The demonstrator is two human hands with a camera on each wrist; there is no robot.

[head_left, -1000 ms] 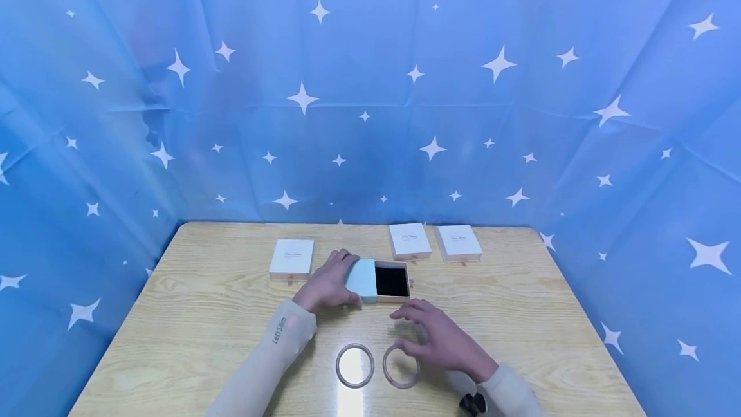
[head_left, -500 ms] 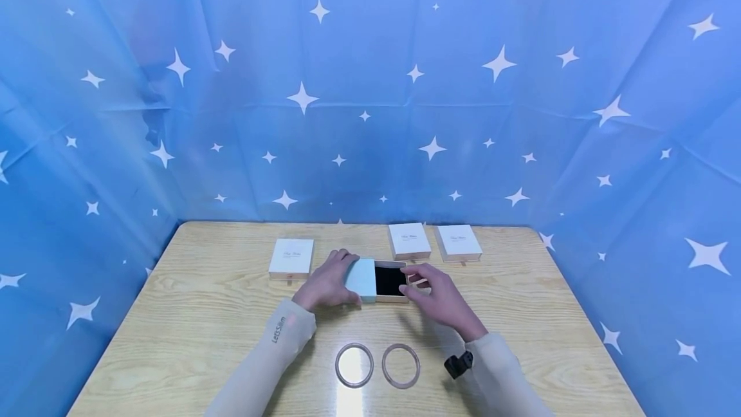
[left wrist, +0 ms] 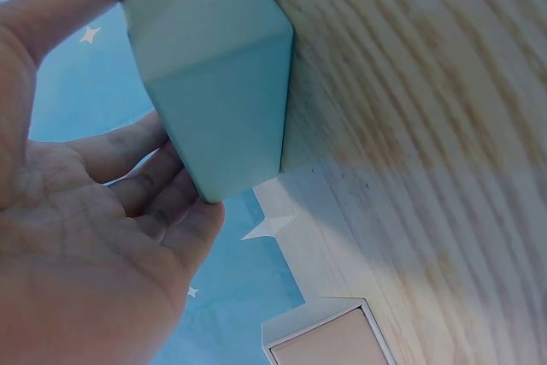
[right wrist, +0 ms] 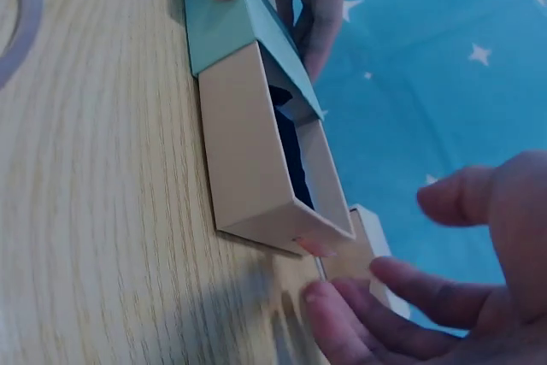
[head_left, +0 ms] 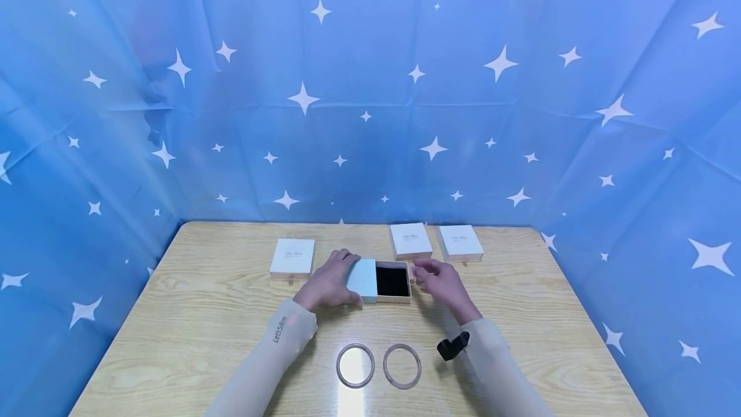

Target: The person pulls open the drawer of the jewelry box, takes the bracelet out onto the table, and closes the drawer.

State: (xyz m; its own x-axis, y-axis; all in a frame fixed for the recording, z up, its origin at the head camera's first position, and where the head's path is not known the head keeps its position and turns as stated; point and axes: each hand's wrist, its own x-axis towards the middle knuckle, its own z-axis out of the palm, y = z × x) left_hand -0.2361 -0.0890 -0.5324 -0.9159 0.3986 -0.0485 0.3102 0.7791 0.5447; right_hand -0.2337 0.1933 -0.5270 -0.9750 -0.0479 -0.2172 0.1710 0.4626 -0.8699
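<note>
A drawer-style gift box stands mid-table, its pale green sleeve [head_left: 361, 279] on the left and its beige drawer [right wrist: 248, 143] slid partly out to the right. Black lining [head_left: 392, 282] shows inside the drawer. My left hand [head_left: 331, 280] holds the sleeve, thumb on the near side and fingers behind. At the drawer's right end, my right hand [head_left: 442, 282] has its fingertips beside a small pinkish pull tab [right wrist: 312, 247], thumb spread apart from the fingers and nothing between them. Two bangles, a left bangle [head_left: 338, 365] and a right bangle [head_left: 384, 366], lie flat nearer the front.
On the wooden table [head_left: 202, 340], a white box [head_left: 292, 257] sits left of my left hand. Two more, a middle white box [head_left: 410, 240] and a right white box [head_left: 460, 242], stand at the back right. A blue starry curtain [head_left: 370, 134] hangs behind the table.
My right hand has moved from above the right bangle up to the drawer, then slightly right, off the drawer's edge. My left hand and the box have stayed in place.
</note>
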